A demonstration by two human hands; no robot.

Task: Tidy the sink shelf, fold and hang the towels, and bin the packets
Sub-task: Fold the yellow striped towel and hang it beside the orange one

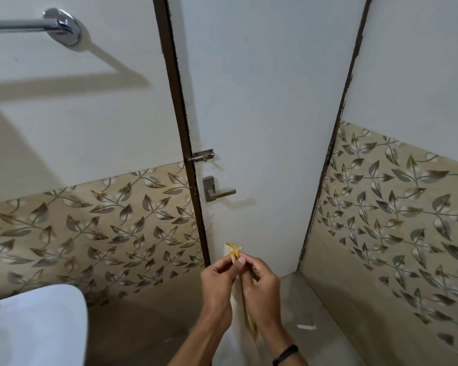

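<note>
Towel-folding step. Left hand (pixel 217 280) and right hand (pixel 259 280) both pinch towel (pixel 234 250) top at 6 o'clock; cloth hangs between wrists. Next, likely: finish fold, lift to rail (pixel 19 25) at 10 o'clock, drape evenly.

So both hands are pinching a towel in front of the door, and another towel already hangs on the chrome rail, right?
No: in the head view the visible stretch of the chrome rail is bare, nothing on it. The rest holds: the left hand and right hand both pinch the towel in front of the door.
</note>
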